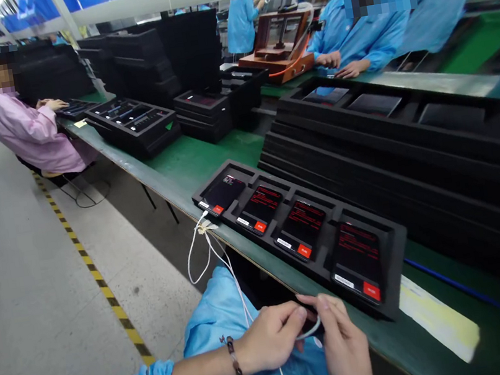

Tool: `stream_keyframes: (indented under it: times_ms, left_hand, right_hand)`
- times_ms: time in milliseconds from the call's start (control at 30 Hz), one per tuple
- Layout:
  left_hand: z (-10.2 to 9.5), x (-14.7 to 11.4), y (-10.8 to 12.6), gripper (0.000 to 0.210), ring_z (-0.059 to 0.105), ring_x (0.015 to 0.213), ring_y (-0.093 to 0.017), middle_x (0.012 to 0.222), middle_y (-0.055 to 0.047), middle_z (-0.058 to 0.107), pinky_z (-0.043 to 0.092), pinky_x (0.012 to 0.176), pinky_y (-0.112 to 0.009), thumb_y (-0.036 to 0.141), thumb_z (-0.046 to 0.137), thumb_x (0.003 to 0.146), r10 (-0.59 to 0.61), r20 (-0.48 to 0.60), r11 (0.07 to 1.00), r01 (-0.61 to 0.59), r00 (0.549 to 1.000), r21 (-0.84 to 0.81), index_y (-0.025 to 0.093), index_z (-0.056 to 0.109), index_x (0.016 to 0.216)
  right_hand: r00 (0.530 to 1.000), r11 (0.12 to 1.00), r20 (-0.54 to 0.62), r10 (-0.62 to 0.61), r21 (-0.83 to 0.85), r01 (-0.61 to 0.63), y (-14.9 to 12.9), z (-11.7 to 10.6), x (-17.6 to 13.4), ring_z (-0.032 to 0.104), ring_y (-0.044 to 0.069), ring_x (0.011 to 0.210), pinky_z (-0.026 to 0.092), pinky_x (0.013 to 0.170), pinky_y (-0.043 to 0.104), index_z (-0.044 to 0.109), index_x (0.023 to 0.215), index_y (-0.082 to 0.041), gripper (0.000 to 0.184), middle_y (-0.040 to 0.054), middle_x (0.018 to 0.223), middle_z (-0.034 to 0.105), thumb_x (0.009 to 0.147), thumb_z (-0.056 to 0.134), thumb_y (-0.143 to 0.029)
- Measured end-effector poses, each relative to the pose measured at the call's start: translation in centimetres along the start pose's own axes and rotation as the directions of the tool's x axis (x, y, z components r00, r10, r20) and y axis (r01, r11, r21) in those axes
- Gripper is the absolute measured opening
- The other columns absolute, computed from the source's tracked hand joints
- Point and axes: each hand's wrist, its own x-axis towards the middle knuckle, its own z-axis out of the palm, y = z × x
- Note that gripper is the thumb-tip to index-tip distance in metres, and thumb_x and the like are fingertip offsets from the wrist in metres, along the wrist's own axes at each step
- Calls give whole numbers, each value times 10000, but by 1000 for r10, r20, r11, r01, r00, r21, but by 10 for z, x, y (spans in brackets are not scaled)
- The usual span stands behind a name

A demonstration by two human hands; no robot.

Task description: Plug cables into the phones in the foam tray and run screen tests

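Note:
My left hand [272,339], with a beaded bracelet at the wrist, is closed on a white cable [310,331] above my lap. Close beside it, my right hand [341,340] pinches the same cable; its end is hidden among the fingers. Just beyond my hands lies a black foam tray [398,253] at the table edge. In its compartments sit several smartphones, among them one nearest me [358,253], with red text, a white label and a red block on the dark screens. Another white cable [202,215] runs to the farthest phone [225,191].
Tall stacks of black trays [322,164] stand behind the phone tray. A yellowish paper strip [438,316] and a blue stick [452,282] lie at the right. Co-workers in pink [27,123] and blue [368,32] sit along the green-topped table [208,156]. A wooden fixture [278,45] stands at the back.

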Motion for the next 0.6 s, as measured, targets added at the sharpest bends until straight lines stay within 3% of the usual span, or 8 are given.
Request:
stream_keyframes:
  times_ms: [67, 200, 267, 333, 400, 467, 533, 600]
  left_hand:
    - [-10, -4, 2, 656, 452, 640, -136, 698, 15, 539, 411, 655, -289, 743, 485, 1059, 68, 23, 997, -69, 997, 31, 156, 749, 930]
    - [-37, -5, 6, 700, 494, 681, -140, 738, 3, 569, 428, 667, -276, 840, 543, 992, 118, -20, 979, -119, 993, -164, 168, 705, 879]
    - [-55, -4, 5, 684, 553, 689, -147, 742, -12, 603, 454, 667, -272, 835, 587, 977, 131, -188, 951, -177, 973, -254, 170, 705, 871]
    - [-78, -5, 1, 641, 587, 667, -150, 715, -13, 618, 484, 659, -269, 808, 650, 960, 113, -432, 903, -274, 895, -331, 175, 699, 870]
    - [-106, -9, -7, 581, 605, 657, -151, 704, -8, 630, 518, 667, -270, 761, 722, 935, 69, -678, 852, -397, 732, -341, 185, 685, 868]
    - [-138, -16, -18, 534, 621, 676, -149, 725, -6, 645, 544, 698, -271, 712, 769, 912, 1, -877, 835, -483, 481, -264, 192, 666, 855]
    - [-171, -25, -31, 504, 614, 679, -132, 733, 5, 634, 538, 702, -251, 677, 754, 918, -97, -971, 857, -478, 216, -192, 196, 634, 826]
    - [-200, -31, -46, 457, 555, 623, -101, 687, 37, 573, 483, 645, -210, 614, 706, 962, -184, -977, 876, -432, 111, -214, 200, 593, 802]
  right_hand:
    - [994, 991, 78, -72, -106, 80, 1, 1, -2, 703, 272, 1063, 599, 861, 354, 824, 979, -196, 578, 122, 1113, 721, 970, 658, -749]
    - [950, 979, 284, -132, -111, 169, -5, 12, -4, 705, 265, 1131, 600, 949, 354, 840, 1098, -231, 496, 127, 1201, 724, 1063, 590, -658]
    - [925, 971, 350, -148, -125, 203, -10, 19, -5, 708, 253, 1137, 590, 980, 343, 838, 1132, -251, 432, 113, 1189, 725, 1074, 609, -613]
    - [905, 963, 398, -152, -145, 226, -13, 26, -5, 717, 237, 1122, 581, 988, 327, 839, 1140, -266, 392, 96, 1148, 731, 1085, 612, -581]
    - [884, 961, 446, -140, -152, 229, -15, 30, -3, 732, 221, 1072, 586, 947, 307, 841, 1130, -273, 379, 83, 1095, 740, 1103, 591, -557]
    - [858, 964, 499, -118, -151, 221, -17, 33, -1, 744, 209, 1028, 591, 901, 292, 841, 1126, -276, 371, 74, 1065, 749, 1117, 574, -534]
    - [836, 962, 538, -111, -151, 226, -19, 35, 2, 753, 207, 1020, 593, 888, 289, 840, 1124, -277, 358, 73, 1065, 759, 1122, 573, -515]
    - [819, 956, 560, -122, -155, 248, -20, 36, 6, 759, 213, 1034, 593, 903, 296, 838, 1126, -276, 339, 74, 1076, 769, 1123, 580, -497]
